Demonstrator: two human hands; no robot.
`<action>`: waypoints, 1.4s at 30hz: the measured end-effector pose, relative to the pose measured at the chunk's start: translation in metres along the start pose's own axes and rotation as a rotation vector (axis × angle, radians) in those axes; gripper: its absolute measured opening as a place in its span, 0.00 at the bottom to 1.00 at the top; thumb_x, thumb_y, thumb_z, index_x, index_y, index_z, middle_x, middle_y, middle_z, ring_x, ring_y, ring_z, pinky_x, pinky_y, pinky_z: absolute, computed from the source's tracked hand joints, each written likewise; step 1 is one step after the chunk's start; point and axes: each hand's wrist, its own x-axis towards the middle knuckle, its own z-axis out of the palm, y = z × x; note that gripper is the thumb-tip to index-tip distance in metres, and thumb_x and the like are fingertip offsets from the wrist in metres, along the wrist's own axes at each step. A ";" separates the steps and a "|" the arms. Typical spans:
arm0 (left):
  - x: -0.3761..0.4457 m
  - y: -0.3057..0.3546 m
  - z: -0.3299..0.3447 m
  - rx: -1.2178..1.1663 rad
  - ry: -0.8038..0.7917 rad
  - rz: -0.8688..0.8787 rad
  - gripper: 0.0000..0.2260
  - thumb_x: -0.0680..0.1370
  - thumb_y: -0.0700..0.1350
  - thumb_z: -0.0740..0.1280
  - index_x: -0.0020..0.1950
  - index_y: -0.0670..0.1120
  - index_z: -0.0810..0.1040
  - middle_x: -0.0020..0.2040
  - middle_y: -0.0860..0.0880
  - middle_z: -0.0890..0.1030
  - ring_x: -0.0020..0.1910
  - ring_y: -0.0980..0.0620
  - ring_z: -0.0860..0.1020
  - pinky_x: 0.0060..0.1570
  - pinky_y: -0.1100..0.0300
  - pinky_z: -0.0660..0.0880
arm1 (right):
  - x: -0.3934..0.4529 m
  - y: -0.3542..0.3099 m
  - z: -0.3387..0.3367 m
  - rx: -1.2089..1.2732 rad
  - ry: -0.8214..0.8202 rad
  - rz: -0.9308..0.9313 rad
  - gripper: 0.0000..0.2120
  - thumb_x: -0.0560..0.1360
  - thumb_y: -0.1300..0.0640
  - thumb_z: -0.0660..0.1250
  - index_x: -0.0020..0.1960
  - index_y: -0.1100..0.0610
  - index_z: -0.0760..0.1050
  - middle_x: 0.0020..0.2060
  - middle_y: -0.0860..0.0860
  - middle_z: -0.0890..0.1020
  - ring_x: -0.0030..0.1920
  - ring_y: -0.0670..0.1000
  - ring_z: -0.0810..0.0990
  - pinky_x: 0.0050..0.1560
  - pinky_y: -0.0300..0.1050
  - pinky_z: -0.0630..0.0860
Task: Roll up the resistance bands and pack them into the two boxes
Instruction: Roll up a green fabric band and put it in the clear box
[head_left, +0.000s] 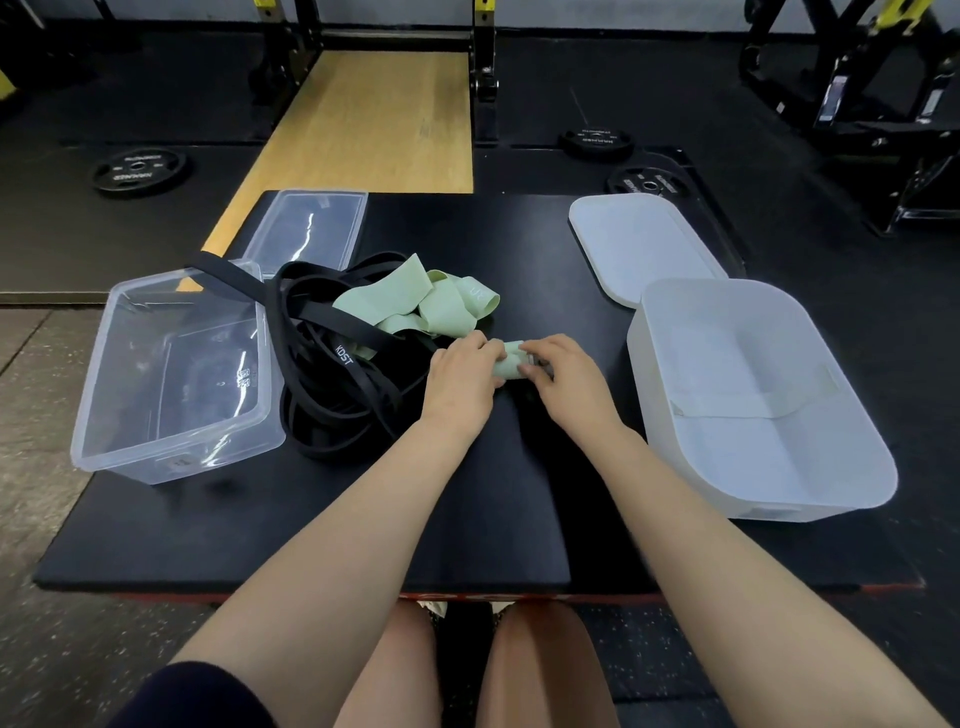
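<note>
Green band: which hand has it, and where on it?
Both. The left hand and right hand pinch the rolled end of the green band; its loose length trails back onto the black bands.

Both hands, left hand (462, 376) and right hand (563, 376), pinch a seemingly half-rolled green band (511, 361).

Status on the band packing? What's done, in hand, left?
Done: both boxes stand open, lids off; the clear box and white box hold no rolled bands. In hand: left hand and right hand are rolling one end of the green band into a small roll. Left: the rest of that band, and the tangled black bands, one draped over the clear box's rim.
</note>
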 end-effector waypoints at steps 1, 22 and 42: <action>0.002 0.000 -0.001 -0.001 -0.005 -0.015 0.14 0.78 0.44 0.65 0.63 0.47 0.73 0.58 0.49 0.73 0.58 0.48 0.72 0.57 0.57 0.64 | -0.002 0.001 0.001 0.020 0.022 -0.016 0.13 0.77 0.58 0.65 0.61 0.55 0.76 0.54 0.48 0.75 0.49 0.47 0.75 0.51 0.47 0.74; 0.026 -0.001 -0.002 0.094 -0.176 -0.005 0.13 0.81 0.42 0.57 0.66 0.46 0.69 0.60 0.44 0.72 0.56 0.43 0.74 0.51 0.54 0.68 | 0.026 -0.007 -0.005 0.140 -0.118 0.137 0.06 0.79 0.59 0.63 0.55 0.58 0.74 0.62 0.52 0.76 0.61 0.52 0.74 0.55 0.41 0.67; -0.023 -0.006 -0.078 -0.357 0.000 0.054 0.14 0.74 0.41 0.70 0.60 0.46 0.79 0.55 0.49 0.77 0.55 0.51 0.74 0.55 0.65 0.66 | -0.025 -0.062 -0.050 0.293 -0.056 -0.017 0.12 0.74 0.63 0.69 0.57 0.57 0.79 0.52 0.50 0.80 0.54 0.48 0.78 0.59 0.38 0.72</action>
